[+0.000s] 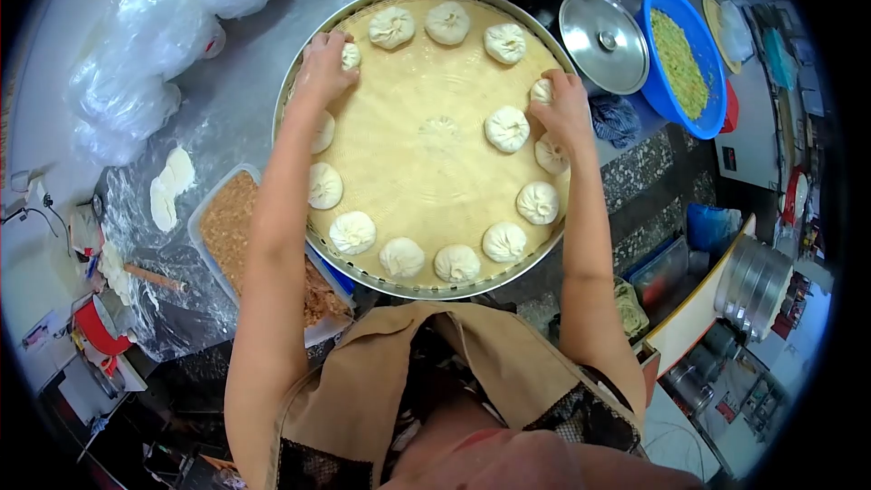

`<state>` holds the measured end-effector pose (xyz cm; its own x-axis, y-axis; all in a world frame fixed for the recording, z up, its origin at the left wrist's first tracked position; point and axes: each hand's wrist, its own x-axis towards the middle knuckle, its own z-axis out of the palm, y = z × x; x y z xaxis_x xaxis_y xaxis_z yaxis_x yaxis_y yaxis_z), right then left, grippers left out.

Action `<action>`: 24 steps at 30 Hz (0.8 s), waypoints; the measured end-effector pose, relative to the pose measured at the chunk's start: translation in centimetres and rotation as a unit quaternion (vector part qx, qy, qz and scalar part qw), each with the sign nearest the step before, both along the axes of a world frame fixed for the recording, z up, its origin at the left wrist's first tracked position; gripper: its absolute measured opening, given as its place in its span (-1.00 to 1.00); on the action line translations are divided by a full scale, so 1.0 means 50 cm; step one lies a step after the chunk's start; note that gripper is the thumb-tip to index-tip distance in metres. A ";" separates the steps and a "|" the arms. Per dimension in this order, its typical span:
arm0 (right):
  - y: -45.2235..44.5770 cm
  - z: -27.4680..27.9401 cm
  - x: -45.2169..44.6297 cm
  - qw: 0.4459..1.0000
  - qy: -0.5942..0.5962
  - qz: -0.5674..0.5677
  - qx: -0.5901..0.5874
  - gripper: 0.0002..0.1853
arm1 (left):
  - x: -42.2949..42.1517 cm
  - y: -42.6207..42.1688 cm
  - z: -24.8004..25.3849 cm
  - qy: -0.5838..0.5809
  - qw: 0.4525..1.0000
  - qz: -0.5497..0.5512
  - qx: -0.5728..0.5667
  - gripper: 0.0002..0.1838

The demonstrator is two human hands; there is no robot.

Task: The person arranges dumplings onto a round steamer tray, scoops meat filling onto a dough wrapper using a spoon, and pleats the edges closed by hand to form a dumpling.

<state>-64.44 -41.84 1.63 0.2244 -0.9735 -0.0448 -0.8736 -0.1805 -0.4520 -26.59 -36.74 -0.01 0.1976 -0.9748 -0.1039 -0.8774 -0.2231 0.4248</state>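
Observation:
A large round steamer tray (426, 293) with a metal rim and a tan mesh liner lies in front of me. Several pleated white dough buns form a ring inside its edge, and one more bun (506, 130) sits further in on the right. At the upper left, my left hand (325, 70) has its fingers and thumb closed around a bun (350, 56), partly hidden by the hand. On the right side my right hand (566, 111) grips another bun (542, 91) between thumb and fingers. Just below that hand is a further bun (551, 154).
Left of the tray, a container of meat filling (229, 218) stands on the floured table, near dough (171, 189) and a rolling pin (156, 278). Plastic bags (136, 63) lie behind. At the right are a lidded pot (605, 41) and a blue basin (717, 100) of green filling.

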 end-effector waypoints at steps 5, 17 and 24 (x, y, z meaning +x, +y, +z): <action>-0.008 0.013 0.005 0.999 -0.033 -0.001 -0.015 -0.49 | 0.006 0.031 0.008 0.009 0.997 -0.024 -0.076 -0.19; -0.035 -0.056 0.007 0.998 -0.002 -0.002 -0.066 -0.47 | 0.001 0.215 0.058 -0.040 0.997 0.050 0.031 -0.17; 0.023 0.029 0.006 0.995 -0.025 -0.013 -0.097 -0.30 | -0.043 0.236 0.055 -0.084 0.987 0.115 0.080 -0.17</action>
